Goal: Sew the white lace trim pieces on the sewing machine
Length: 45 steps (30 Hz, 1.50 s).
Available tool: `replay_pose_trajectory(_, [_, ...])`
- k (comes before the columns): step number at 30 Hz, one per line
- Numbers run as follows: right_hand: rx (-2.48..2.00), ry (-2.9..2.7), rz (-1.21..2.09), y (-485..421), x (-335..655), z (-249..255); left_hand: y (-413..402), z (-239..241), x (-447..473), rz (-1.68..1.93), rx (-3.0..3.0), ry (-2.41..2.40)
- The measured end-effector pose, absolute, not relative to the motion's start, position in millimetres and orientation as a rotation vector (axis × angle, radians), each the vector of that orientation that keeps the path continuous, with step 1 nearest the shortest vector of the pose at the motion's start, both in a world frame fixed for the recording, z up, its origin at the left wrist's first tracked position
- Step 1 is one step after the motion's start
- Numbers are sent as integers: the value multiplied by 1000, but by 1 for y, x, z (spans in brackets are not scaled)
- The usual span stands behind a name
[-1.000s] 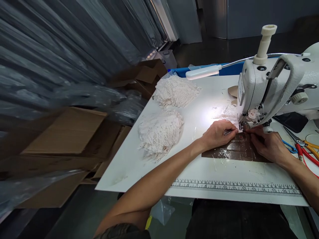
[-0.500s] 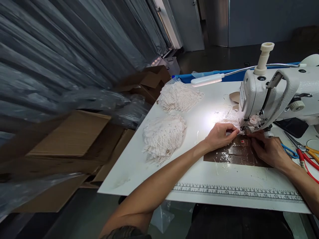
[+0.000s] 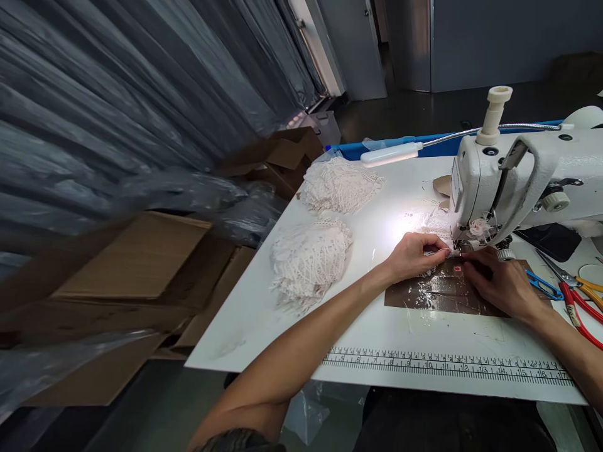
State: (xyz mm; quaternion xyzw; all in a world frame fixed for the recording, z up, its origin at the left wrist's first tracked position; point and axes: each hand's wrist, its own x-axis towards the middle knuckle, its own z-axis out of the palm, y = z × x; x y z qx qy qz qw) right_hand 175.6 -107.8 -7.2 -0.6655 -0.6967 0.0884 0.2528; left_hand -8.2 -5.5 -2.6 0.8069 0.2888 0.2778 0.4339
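A white sewing machine [image 3: 475, 182] stands at the right of the white table. Pale lace fabric [image 3: 431, 221] lies left of and behind its needle area, under a bright light. My left hand [image 3: 417, 256] pinches the near edge of this lace just left of the presser foot. Close by on the right, my right hand [image 3: 502, 282] has its fingers closed at the needle area; what they hold is too small to make out. Both hands are over a brown taped plate [image 3: 433, 295]. Two heaps of lace, a near one [image 3: 311, 257] and a far one [image 3: 342, 185], lie to the left.
Red-handled scissors [image 3: 572, 304] and a blue clip-like tool [image 3: 544, 285] lie right of my right hand. A lamp [image 3: 392, 154] on a bendy neck reaches over the table. A printed ruler [image 3: 447, 364] runs along the front edge. Cardboard boxes [image 3: 136, 257] stand left.
My right hand has shifted slightly left, closer to my left hand at the presser foot. My left hand stays nearly in place, still pinching the lace.
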Motion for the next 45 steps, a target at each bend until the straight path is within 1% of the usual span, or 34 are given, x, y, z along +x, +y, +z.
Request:
replay_pose_trajectory(6, [-1938,-1869,260,-99,168,-10,-7,-10,-8,766,2010,690])
replay_pose_trajectory(14, [-1847,-1826,243,-101,171,-15,-9,-12,-8,789,2072,666])
replay_pose_trajectory(17, [-1781,-1800,259,-103,176,-13,-9,-12,-10,785,2209,577])
replay_pose_trajectory(21, [-1693,-1825,274,-108,182,-9,-9,-12,-14,769,2553,457])
replay_pose_trajectory(27, [-1624,-2022,255,-113,183,-9,-12,-12,-15,756,2981,394])
replay_pose_trajectory(32, [-1663,-2161,135,-113,182,-11,-12,-9,-16,712,3081,340])
replay_pose_trajectory(37, [-1679,-2247,105,-114,182,-9,-10,-7,-20,623,3120,200])
replay_pose_trajectory(45, [-1677,-2275,37,-116,180,-9,-11,-5,-22,506,3174,135])
